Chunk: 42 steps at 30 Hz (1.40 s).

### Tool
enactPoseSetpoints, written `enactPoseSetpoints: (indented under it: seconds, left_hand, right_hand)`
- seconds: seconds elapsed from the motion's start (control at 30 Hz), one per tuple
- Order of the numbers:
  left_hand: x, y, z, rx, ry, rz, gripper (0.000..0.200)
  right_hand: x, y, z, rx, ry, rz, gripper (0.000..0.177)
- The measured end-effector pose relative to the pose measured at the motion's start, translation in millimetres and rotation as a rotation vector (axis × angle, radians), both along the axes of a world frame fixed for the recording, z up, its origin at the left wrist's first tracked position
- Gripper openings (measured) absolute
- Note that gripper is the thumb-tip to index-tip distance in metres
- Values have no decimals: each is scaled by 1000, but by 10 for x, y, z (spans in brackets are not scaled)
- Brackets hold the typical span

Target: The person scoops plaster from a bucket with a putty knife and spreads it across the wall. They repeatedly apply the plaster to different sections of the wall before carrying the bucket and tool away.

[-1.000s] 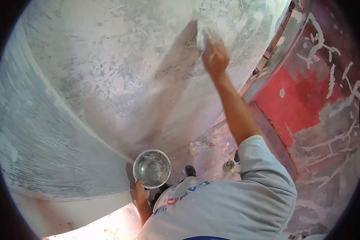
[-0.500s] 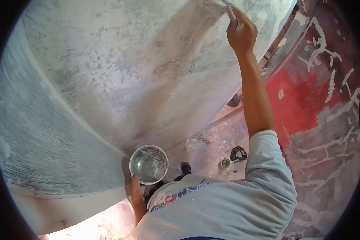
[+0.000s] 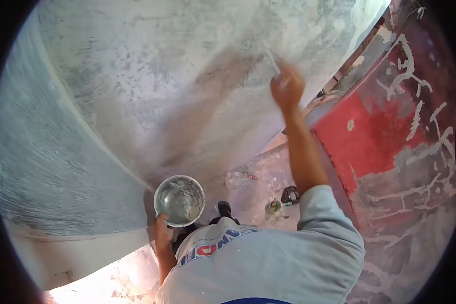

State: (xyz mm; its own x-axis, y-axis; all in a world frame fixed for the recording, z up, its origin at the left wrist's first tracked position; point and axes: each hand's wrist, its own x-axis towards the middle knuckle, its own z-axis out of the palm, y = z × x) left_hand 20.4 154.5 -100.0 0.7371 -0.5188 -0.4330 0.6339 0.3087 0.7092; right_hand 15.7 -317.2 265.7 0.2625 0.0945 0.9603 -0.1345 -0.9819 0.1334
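My left hand [image 3: 162, 223] grips the near-left rim of a round metal bowl [image 3: 180, 200], thumb over the edge. Grey-white paste is smeared round the bowl's inner wall. Up and to the right, my right hand [image 3: 288, 85] is closed around a pale, thin putty knife [image 3: 271, 60], blurred by motion. The knife's tip points up and left, close over a large curved surface [image 3: 137, 91] coated in patchy grey-white. A shadow of the arm falls across that coating.
A ridged grey curved section [image 3: 61, 167] lies to the left. On the right is a red and grey surface [image 3: 370, 137] with white streaks. Near my feet, the stained floor holds a green-tinted container [image 3: 273, 206], a black object [image 3: 290, 195] and a small red item [image 3: 252, 177].
My right hand has moved down and left along the coated surface with the putty knife. The bowl and my left hand sit slightly further left and higher as the view shifts.
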Motion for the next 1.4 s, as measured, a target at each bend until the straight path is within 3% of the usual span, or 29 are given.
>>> enactPoseSetpoints:
  seconds: [0.03, 0.07, 0.1, 0.17, 0.2, 0.33, 0.43, 0.47, 0.5, 0.53, 0.6, 0.63, 0.67, 0.7, 0.73, 0.8, 0.87, 0.93, 1.0, 1.07, 1.1, 1.13, 1.2, 1.33, 1.37, 1.4]
  left_hand:
    - [-67, 52, 15, -35, -221, -7, 47]
    - [-43, 94, -154, -78, -457, -49, 48]
    - [-18, 75, -135, -74, -453, -55, 48]
    - [83, -6, -10, 64, 320, 69, 48]
    - [89, 11, -12, 63, 317, 77, 48]
    - [42, 13, -93, 67, 288, 113, 47]
    - [112, -78, 42, 73, 301, 22, 55]
    - [112, -113, 27, 66, 289, 25, 55]
    - [107, -132, 17, 63, 277, 23, 55]
    - [116, -180, 116, 75, 295, -2, 43]
    - [174, -185, -52, 56, 301, -21, 56]
    - [170, -163, -154, 4, 275, 1, 40]
    - [166, -139, -288, -25, 271, 15, 39]
    - [177, -94, -427, -53, 266, 26, 39]
    - [144, -108, -112, -73, 240, -19, 38]
    - [136, -22, -344, -100, 244, 5, 37]
    - [102, 0, -35, -53, 232, -1, 38]
    - [57, 20, 180, 106, -87, -57, 41]
    - [2, 44, 344, 231, -400, -116, 44]
    - [-63, 78, 448, 341, -689, -160, 47]
    - [-99, 103, 473, 397, -813, -175, 49]
    - [-139, 132, 482, 455, -931, -184, 51]
    - [-119, 39, 464, 441, -889, -170, 50]
    - [-277, 582, 45, 357, -670, -119, 49]
    - [-46, 147, 265, 334, -613, -108, 49]
    - [-71, 185, 202, 311, -558, -98, 49]
  right_hand:
    - [-8, -35, 431, -26, 0, -189, 33]
    - [44, -213, 721, -129, -73, -139, 35]
    - [101, -309, 949, -121, -95, -132, 35]
    - [137, -340, 973, -69, -70, -95, 39]
    - [136, -368, 796, -23, -34, -215, 41]
    - [191, -312, -716, -17, -37, -151, 37]
    - [194, 353, -1584, 279, 121, -96, 40]
    - [142, 567, -1646, 347, 209, -6, 32]
    - [70, 621, -1623, 360, 205, -18, 32]
    - [26, 673, -1588, 488, 232, 2, 28]
    - [-73, 739, -1213, 700, 194, -68, 17]
    - [-109, 649, -959, 893, 80, -19, 18]
    - [-88, 485, -645, 689, -133, 127, 21]
    - [-84, 380, -349, 828, -314, 292, 26]
    - [-71, 181, -105, 873, -390, 389, 28]
    - [-49, -102, 275, 566, -263, 33, 27]
    - [110, -103, 288, 478, -117, -259, 20]
    - [528, 237, -35, 279, -273, -380, 14]
    - [841, 561, -668, 202, -259, -251, 22]
    - [641, 1247, -814, 257, 1, -156, 33]
    - [542, 1292, -825, 221, -11, 49, 33]
    - [464, 1215, -833, 228, -13, 47, 33]
    - [365, 858, -771, 394, -12, 138, 36]
    - [34, 67, 430, 405, -277, -141, 27]
    - [61, -122, 563, 389, -277, -284, 28]
    - [147, -140, 494, 385, -269, -281, 28]
